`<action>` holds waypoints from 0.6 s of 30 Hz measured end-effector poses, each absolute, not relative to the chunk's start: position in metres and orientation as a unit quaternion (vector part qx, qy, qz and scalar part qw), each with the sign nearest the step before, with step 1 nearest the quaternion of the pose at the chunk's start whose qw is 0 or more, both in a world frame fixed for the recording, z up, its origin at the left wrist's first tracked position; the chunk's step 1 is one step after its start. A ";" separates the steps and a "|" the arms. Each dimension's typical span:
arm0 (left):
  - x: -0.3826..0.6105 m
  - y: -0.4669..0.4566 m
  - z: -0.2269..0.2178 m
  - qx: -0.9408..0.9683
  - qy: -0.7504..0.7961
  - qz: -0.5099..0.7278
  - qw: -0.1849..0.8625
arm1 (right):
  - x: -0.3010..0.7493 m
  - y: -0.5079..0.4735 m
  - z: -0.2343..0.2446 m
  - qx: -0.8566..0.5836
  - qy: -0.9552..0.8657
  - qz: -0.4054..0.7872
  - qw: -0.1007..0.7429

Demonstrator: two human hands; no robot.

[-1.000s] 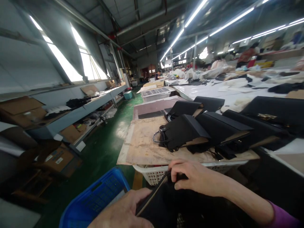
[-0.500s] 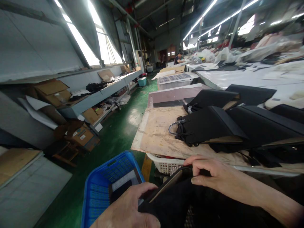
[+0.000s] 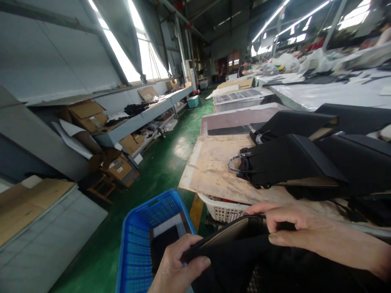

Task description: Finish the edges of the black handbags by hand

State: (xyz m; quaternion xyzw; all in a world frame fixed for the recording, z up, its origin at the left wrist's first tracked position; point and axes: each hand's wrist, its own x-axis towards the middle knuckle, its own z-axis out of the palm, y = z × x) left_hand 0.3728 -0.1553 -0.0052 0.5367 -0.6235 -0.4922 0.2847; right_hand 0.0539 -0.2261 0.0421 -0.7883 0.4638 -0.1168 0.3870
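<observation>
Between my hands is a black bag (image 3: 232, 256), its mouth partly spread so that a pale beige inside shows. My left hand (image 3: 180, 262) pinches the rim at its near left corner, thumb on the outer face. Farther right, my right hand (image 3: 293, 228) grips the same rim, fingers over the far edge and thumb on the near side. The bag's lower part runs into dark shadow at the bottom of the view. Just beyond it, black bags (image 3: 293, 162) lie on a wooden board (image 3: 214, 167), one with a plastic-wrapped handle (image 3: 235, 162).
A blue plastic basket (image 3: 131, 240) with dark and grey pieces inside stands on the green floor (image 3: 159, 175) to the left. Under the board is a white basket (image 3: 218, 209). Cardboard boxes (image 3: 122, 169) sit near the left bench. Far back, a person (image 3: 243, 69) is at a table.
The view has swung left, so the scene sits farther right. Both hands keep their hold on the bag's rim, and its mouth looks wider.
</observation>
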 end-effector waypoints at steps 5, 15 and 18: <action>0.366 -0.154 -0.007 0.524 -0.669 -0.442 0.287 | 0.058 -0.223 0.032 -0.776 0.495 -0.189 0.342; 0.360 -0.145 -0.015 0.503 -0.705 -0.318 0.387 | 0.067 -0.217 0.031 -0.770 0.534 -0.203 0.285; 0.358 -0.143 -0.017 0.495 -0.708 -0.300 0.404 | 0.070 -0.216 0.033 -0.775 0.539 -0.197 0.265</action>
